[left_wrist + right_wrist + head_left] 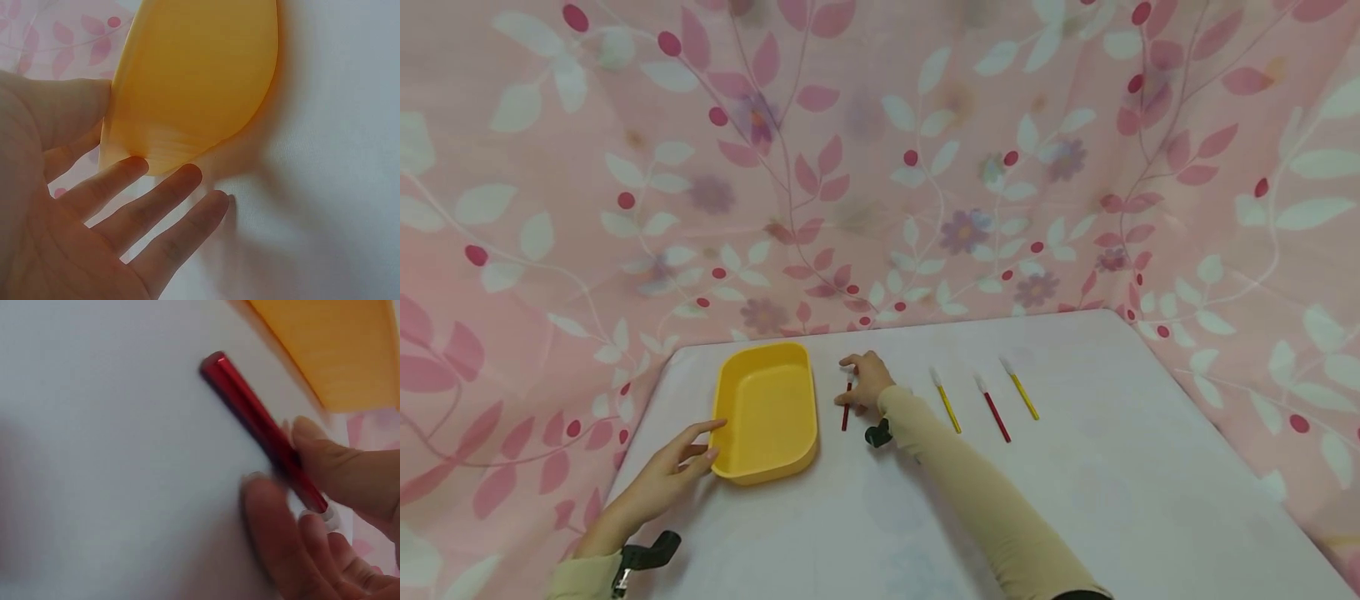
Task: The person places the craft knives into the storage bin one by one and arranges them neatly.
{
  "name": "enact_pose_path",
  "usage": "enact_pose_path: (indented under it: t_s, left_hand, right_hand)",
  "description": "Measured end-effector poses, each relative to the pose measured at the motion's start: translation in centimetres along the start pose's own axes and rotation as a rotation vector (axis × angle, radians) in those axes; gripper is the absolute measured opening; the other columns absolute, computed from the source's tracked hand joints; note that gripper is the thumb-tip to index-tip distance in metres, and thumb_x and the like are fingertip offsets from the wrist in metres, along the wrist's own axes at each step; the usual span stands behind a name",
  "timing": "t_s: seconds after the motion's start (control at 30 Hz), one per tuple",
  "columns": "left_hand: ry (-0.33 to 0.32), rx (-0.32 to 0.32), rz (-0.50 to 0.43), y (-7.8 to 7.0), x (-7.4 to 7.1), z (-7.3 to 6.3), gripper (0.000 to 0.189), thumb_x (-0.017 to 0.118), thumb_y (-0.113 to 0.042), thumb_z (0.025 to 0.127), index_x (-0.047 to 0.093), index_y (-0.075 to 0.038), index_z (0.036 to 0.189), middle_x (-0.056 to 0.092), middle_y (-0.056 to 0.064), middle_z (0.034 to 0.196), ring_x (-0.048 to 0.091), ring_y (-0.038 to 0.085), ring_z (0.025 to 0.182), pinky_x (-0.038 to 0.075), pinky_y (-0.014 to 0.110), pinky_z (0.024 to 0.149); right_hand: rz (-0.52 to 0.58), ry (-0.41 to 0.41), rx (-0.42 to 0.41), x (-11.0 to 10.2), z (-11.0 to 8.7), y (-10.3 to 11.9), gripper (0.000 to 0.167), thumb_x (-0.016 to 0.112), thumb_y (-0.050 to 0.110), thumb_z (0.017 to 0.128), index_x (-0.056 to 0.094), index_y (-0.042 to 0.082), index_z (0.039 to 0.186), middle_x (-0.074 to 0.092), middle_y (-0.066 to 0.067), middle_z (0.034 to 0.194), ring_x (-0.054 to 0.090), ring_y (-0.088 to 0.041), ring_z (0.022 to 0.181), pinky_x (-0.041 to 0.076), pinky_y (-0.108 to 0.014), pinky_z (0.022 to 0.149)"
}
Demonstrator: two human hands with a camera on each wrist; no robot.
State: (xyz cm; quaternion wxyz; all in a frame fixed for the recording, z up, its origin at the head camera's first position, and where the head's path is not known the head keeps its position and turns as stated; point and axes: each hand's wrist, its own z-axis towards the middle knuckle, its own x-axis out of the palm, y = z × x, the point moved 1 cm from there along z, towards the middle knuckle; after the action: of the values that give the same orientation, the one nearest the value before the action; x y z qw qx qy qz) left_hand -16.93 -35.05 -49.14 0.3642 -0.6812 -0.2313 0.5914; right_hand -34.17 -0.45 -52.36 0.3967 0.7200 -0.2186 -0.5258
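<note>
Touching smooth, round-cornered yellow tray [767, 412] at left with spread fingers of left hand [662, 482]; pinching in right hand [870, 381] glossy, slim red pen [259, 428], between tray and 3 similar pens [997, 416].

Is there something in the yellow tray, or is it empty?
Empty: the head view looks down into the yellow tray, and only its bare bottom shows.

A yellow tray [767, 408] with rounded corners lies flat, open side up, on the white surface [850, 533]. Near its right side, a slim, glossy red pen-like stick [259, 422] points its whitish tip away, its length partly covered by fingers.
</note>
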Motion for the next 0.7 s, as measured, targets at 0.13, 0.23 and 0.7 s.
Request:
enact_pose_path:
  t_s: [0.13,0.23,0.7]
  left_hand:
    - [-0.002,0.002,-0.002,-0.05,0.11,-0.01,0.052,0.067,-0.024,0.112,0.051,-0.011,0.159,0.054,0.029,0.156,0.069,0.042,0.125,0.063,0.048,0.096]
    - [-0.002,-0.007,0.0,0.01,0.15,-0.03,0.052,0.067,-0.024,0.112,0.05,-0.012,0.16,0.053,0.028,0.157,0.068,0.042,0.126,0.062,0.056,0.098]
    - [0.002,-0.042,-0.049,0.09,0.27,-0.08,0.053,0.066,-0.024,0.112,0.049,-0.011,0.16,0.049,0.028,0.161,0.066,0.044,0.128,0.062,0.052,0.098]
  right_hand:
    - [-0.033,0.041,0.02,-0.17,0.23,-0.02,0.072,0.096,0.011,0.087,0.062,0.005,0.15,0.049,-0.015,0.121,0.066,-0.021,0.078,0.062,-0.027,0.055]
    - [-0.053,0.061,0.023,-0.24,0.43,-0.11,0.071,0.096,0.011,0.087,0.062,0.002,0.148,0.049,-0.016,0.124,0.065,-0.019,0.064,0.061,-0.026,0.055]
    - [-0.138,0.052,0.046,-0.27,0.31,0.67,0.071,0.096,0.009,0.087,0.061,0.003,0.148,0.05,-0.016,0.126,0.062,-0.023,0.098,0.061,-0.024,0.061]
